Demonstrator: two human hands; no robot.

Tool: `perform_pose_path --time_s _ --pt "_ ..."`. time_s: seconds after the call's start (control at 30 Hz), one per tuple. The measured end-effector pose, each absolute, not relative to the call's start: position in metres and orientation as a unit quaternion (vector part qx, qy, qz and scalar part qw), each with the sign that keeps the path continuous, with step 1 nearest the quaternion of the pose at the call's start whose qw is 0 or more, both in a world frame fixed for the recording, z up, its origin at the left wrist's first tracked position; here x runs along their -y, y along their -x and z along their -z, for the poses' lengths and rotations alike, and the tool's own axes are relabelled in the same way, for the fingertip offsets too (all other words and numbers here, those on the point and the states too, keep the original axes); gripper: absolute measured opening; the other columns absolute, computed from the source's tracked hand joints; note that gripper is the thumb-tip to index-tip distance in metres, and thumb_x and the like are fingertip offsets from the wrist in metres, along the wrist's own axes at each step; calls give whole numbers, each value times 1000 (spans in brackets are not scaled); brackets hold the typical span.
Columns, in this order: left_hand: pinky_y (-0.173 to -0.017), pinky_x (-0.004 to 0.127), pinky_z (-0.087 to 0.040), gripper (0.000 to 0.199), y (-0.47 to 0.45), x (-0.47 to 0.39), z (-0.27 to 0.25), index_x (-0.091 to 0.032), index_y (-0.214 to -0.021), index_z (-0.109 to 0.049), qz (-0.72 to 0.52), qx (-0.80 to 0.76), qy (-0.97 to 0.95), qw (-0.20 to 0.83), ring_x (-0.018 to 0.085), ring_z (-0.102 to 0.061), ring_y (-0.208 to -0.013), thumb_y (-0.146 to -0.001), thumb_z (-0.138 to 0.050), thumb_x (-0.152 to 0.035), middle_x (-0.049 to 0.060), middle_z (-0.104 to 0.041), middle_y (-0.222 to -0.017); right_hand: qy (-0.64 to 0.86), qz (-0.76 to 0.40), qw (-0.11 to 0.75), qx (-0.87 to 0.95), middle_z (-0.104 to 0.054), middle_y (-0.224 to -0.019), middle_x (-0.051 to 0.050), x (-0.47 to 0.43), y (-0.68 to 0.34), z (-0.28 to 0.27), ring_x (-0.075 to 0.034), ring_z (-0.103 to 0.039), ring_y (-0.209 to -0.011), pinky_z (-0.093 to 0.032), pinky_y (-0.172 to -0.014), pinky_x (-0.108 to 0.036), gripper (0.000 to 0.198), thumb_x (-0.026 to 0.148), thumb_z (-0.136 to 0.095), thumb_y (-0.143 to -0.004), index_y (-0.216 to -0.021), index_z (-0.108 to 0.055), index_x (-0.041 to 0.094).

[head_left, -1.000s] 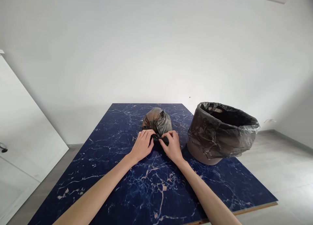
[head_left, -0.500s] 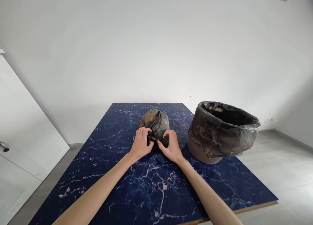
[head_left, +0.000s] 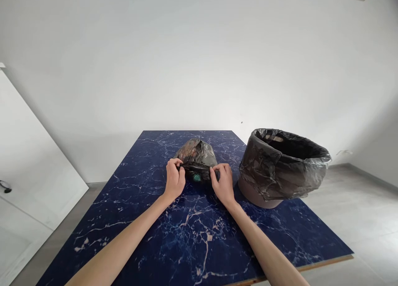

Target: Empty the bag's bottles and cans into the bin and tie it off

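A filled black plastic garbage bag [head_left: 196,151] rests on the blue marble-patterned table in front of me. My left hand [head_left: 174,179] pinches the left end of the bag's gathered mouth. On the other side, my right hand [head_left: 223,180] grips the right end between thumb and fingers. Between the two hands the black plastic is stretched into a taut band, and a small green patch shows just below it. What lies inside the bag is only dimly visible through the thin plastic.
To the right on the table [head_left: 124,223] stands a brown trash can [head_left: 259,198] with a black liner [head_left: 280,169] folded over its rim. A white wall [head_left: 192,62] rises behind the table. A white cabinet door [head_left: 27,186] is at the left.
My hands have moved apart, left hand to the left and right hand to the right. The bag's mouth has been pulled from bunched to stretched between them.
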State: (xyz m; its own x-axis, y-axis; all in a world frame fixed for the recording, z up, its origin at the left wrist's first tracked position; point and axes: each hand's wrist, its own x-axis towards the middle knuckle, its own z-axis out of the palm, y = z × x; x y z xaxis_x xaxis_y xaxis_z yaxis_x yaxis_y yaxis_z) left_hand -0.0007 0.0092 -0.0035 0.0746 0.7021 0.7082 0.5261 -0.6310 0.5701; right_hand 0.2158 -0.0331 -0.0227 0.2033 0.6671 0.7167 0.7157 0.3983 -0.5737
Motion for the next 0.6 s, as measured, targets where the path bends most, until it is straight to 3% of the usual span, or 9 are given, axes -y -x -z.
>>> perform_pose_path --time_s 0.17,0.27,0.37,0.5,0.6 --pt "-82 37 -47 5 6 -19 5 -26 -112 -37 -576 -461 -664 122 23 -52 -92 -107 -39 -26 7 -44 -105 577 31 576 579 -54 -101 -8 34 -219 20 -28 -57 -99 -47 -88 -44 24 42 -45 -110 -97 -55 24" --pt "-84 37 -49 11 7 -19 3 -26 -114 -37 -581 -457 -659 138 22 -53 -94 -104 -44 -25 7 -46 -107 551 26 568 611 -55 -111 -10 40 -215 15 -28 -57 -110 -50 -95 -44 22 46 -58 -104 -108 -57 24" --pt "-91 39 -49 24 4 -13 1 -25 -115 -43 -566 -435 -684 148 24 -56 -102 -94 -54 -21 8 -51 -112 518 23 532 669 -53 -125 -13 44 -209 13 -31 -55 -122 -49 -104 -47 34 44 -72 -95 -121 -61 25" --pt "-99 43 -46 28 0 -8 -3 -25 -110 -54 -552 -429 -697 158 27 -56 -106 -84 -65 -19 6 -56 -108 519 29 523 675 -54 -122 -13 42 -210 17 -31 -56 -116 -50 -100 -50 14 35 -69 -97 -106 -67 25" --pt "-91 41 -46 19 2 -11 -5 -25 -104 -56 -560 -446 -674 182 25 -56 -95 -88 -64 -23 4 -57 -97 529 29 548 647 -54 -116 -11 39 -214 20 -29 -57 -111 -51 -97 -47 7 31 -64 -99 -100 -64 24"
